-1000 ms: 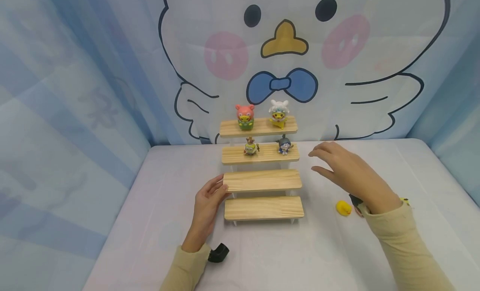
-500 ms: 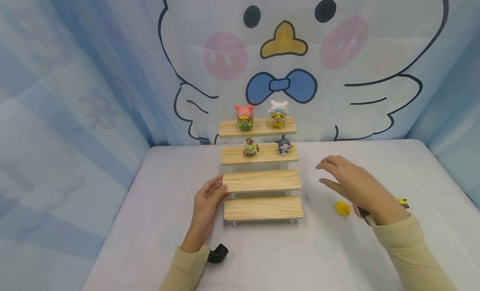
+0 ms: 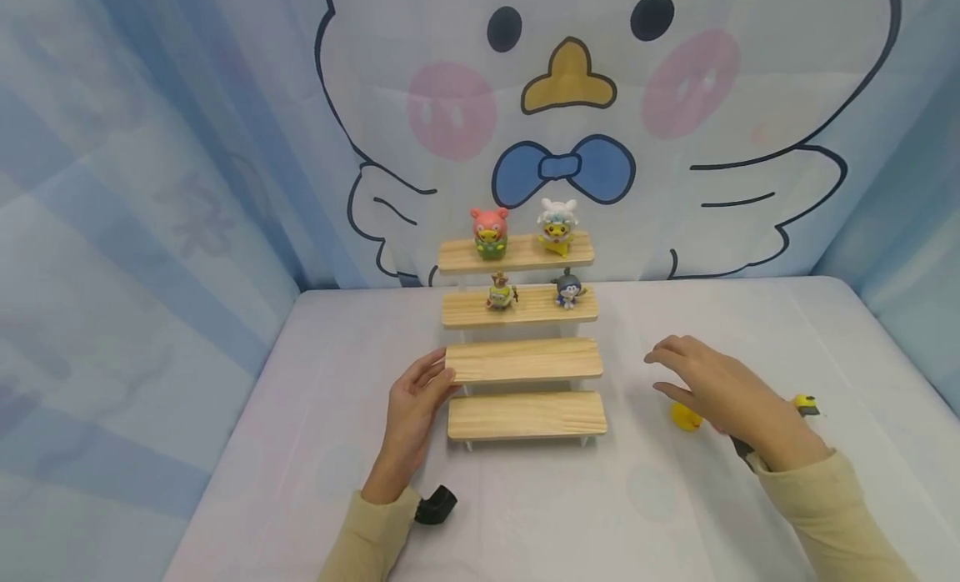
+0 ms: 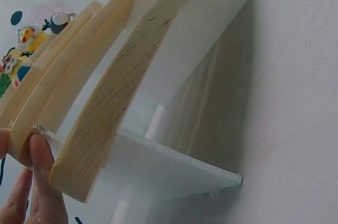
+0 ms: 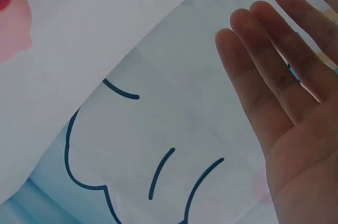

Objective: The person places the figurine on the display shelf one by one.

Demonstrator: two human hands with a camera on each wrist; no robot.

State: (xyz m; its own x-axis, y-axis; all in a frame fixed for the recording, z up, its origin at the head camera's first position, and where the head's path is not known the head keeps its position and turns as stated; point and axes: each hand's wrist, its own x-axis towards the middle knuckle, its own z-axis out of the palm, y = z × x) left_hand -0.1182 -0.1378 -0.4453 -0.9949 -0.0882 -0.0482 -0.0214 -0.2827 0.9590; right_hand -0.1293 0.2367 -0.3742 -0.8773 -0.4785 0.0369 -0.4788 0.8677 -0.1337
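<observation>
A four-step wooden display shelf point(image 3: 525, 361) with white side supports stands mid-table. My left hand point(image 3: 411, 403) pinches the left end of its second step from the bottom; in the left wrist view, fingers point(image 4: 45, 176) lie against that board's end. On the top step stand a pink-hooded figurine point(image 3: 491, 234) and a white-hooded figurine point(image 3: 557, 228). One step lower are a small yellow-green figurine point(image 3: 500, 293) and a grey-hooded figurine point(image 3: 568, 289). My right hand point(image 3: 723, 392) hovers right of the shelf, fingers extended and holding nothing. It partly covers a small yellow duck point(image 3: 685, 416).
A yellow and black figurine point(image 3: 806, 405) lies beyond my right wrist. In the right wrist view a pink toy point(image 5: 13, 20) shows at the upper left. A printed cartoon curtain point(image 3: 562, 82) hangs directly behind the white table point(image 3: 315, 449).
My right hand has moved away from the shelf, to the right and toward me, now overlapping the duck in view. My left hand keeps its hold on the shelf.
</observation>
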